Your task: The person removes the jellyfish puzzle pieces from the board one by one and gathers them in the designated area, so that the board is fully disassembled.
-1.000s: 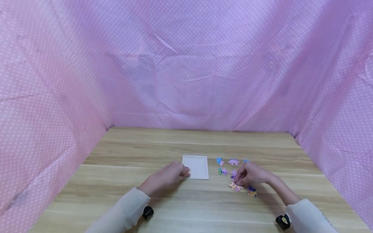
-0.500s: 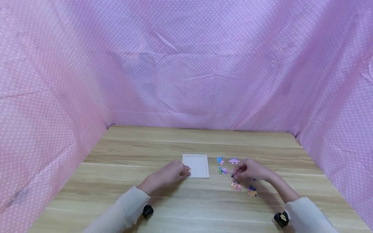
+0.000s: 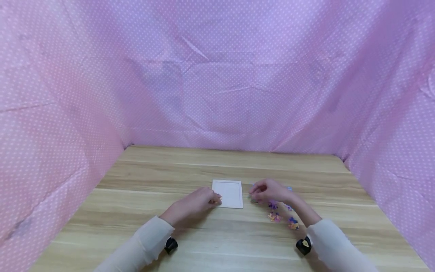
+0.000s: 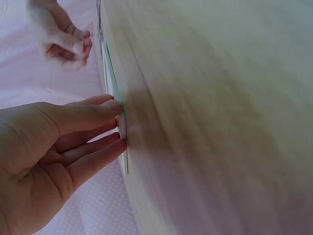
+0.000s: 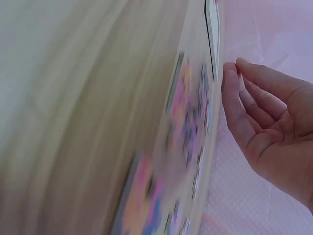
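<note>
My left hand (image 3: 200,200) is at the near left corner of a white square puzzle tray (image 3: 232,196). Its thumb and fingers grip the tray's edge, close against it in the left wrist view. An orange-yellow puzzle piece (image 3: 219,196) shows just past the fingertips, partly hidden. Over the loose puzzle pieces, just right of the tray, hovers my right hand (image 3: 270,191). Its fingers are loosely bent, with thumb and fingertip close together in the right wrist view; no piece shows between them. Below it lie a purple piece (image 3: 273,205) and a yellow-pink piece (image 3: 274,217).
Further right on the wooden table (image 3: 190,241) lies a blue-and-orange piece (image 3: 293,223). A small blue piece (image 3: 289,188) peeks out behind the right hand, which hides other pieces. Pink dotted cloth (image 3: 217,94) hangs around the table's back and sides.
My right hand has moved left from the purple piece toward the tray and now covers the pieces nearest to it. The left hand stays at the tray's corner.
</note>
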Available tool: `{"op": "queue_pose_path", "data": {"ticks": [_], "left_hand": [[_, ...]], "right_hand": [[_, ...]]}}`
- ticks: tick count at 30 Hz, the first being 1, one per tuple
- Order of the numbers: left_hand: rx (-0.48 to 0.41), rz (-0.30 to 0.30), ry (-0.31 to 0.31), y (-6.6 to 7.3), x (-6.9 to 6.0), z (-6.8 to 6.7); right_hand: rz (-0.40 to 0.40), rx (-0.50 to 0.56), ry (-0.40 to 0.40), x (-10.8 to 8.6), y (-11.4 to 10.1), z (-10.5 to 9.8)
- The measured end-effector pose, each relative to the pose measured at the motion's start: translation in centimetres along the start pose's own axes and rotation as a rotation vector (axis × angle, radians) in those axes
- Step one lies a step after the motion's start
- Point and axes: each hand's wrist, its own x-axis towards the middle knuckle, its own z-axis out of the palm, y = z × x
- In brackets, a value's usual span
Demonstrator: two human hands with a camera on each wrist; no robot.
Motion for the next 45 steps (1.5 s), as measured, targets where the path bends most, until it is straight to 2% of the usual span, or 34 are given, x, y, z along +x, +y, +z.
{"op": "queue_pose_path", "data": {"ticks": [6,15,19,22,25,29,33,39,45], "left_hand": [[0.032,0.003,0.027,-0.1,0.2,0.4],[0.09,-0.004,0.034,-0.2,0.2,0.1],[0.112,-0.01,0.046,-0.1,0.2,0.0],[0.12,-0.054,0.062,0.1,0.1,0.0],[0.1,-0.116,0.071,0.2,0.0,-0.1],[0.065,-0.146,0.07,0.1,0.0,-0.1],[0.041,-0.133,0.075,-0.1,-0.1,0.0],[0.018,-0.07,0.07,-0.6,-0.5,0.0],[-0.084,-0.083,0.031,-0.9,-1.0,-1.0]], "right_hand": [[-0.037,-0.022,-0.006,2.4,-0.9,2.0],[-0.073,-0.072,0.027,5.4,-2.5,4.6],[-0.048,0.003,0.001,6.0,-3.1,5.6],[-0.014,0.062,-0.02,6.3,-3.3,6.2],[-0.013,0.02,-0.036,6.6,-3.7,6.5],[-0.054,-0.079,-0.06,7.1,-4.1,6.9],[-0.064,-0.13,-0.042,7.5,-4.4,7.4],[-0.032,-0.169,0.003,7.8,-4.5,7.8],[0.018,-0.087,0.047,7.7,-4.6,7.5]]}}
